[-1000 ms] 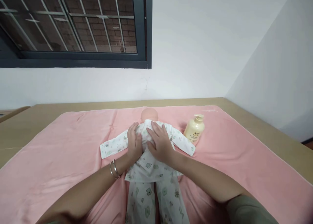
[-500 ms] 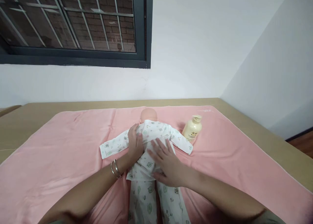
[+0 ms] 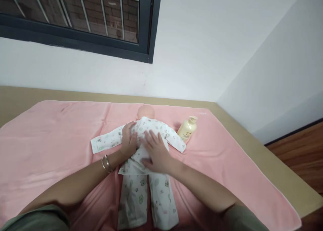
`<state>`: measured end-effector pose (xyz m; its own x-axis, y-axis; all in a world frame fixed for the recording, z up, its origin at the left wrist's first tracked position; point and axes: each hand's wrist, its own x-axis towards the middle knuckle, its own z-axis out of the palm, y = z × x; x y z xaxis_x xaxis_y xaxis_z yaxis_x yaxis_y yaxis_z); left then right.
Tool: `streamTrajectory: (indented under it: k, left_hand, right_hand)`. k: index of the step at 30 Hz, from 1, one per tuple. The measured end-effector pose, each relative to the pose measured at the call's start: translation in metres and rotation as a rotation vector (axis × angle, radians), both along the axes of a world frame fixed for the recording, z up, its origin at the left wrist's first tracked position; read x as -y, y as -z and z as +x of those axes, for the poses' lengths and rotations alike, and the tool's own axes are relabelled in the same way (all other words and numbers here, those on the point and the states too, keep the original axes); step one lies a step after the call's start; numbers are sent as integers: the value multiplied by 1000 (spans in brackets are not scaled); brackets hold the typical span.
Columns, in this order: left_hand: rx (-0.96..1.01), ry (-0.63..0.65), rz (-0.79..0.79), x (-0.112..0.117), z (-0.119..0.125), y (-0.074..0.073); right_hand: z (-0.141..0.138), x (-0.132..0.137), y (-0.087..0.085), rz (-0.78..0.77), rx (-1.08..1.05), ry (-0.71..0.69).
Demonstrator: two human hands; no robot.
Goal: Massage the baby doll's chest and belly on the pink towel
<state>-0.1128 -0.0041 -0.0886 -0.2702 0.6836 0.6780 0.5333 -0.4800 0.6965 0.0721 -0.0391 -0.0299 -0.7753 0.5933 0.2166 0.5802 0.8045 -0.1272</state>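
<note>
A baby doll [image 3: 145, 112] lies face down, its head toward the wall, dressed in a white printed top [image 3: 151, 124] and matching trousers [image 3: 137, 197]. My left hand [image 3: 129, 140], with two bangles at the wrist, rests along the left side of the doll's upper back, thumb apart from the fingers. Over the middle of the back lies my right hand [image 3: 158, 153], palm down, its fingers spread and slightly blurred. Neither hand grips anything. Just beyond the doll's right sleeve stands a pale yellow pump bottle [image 3: 187, 128]. The doll's face is hidden.
A pink blanket [image 3: 63, 133] with some creases covers most of the tan surface [image 3: 242, 140] under the doll. White wall [image 3: 181, 56] rises behind it, with a dark-framed barred window [image 3: 145, 29] at upper left. Brown wood [image 3: 302, 150] shows at the right.
The view has tilted and shifted, so doll, bottle and blanket sit further left and higher. My right hand lies slightly higher on the doll's back; my left hand keeps its place.
</note>
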Motion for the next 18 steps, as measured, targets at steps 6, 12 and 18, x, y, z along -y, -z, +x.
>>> streamTrajectory:
  k: [6,12,18]
  left_hand:
    - [-3,-20,12,-2,2,1]
    - [-40,-20,94,0,4,-2]
    - [-89,-118,126,8,8,-19]
  right_hand:
    - [24,35,5,42,106,-139]
    - [23,42,36,275,-250,-54]
    - [23,40,47,366,-309,-196]
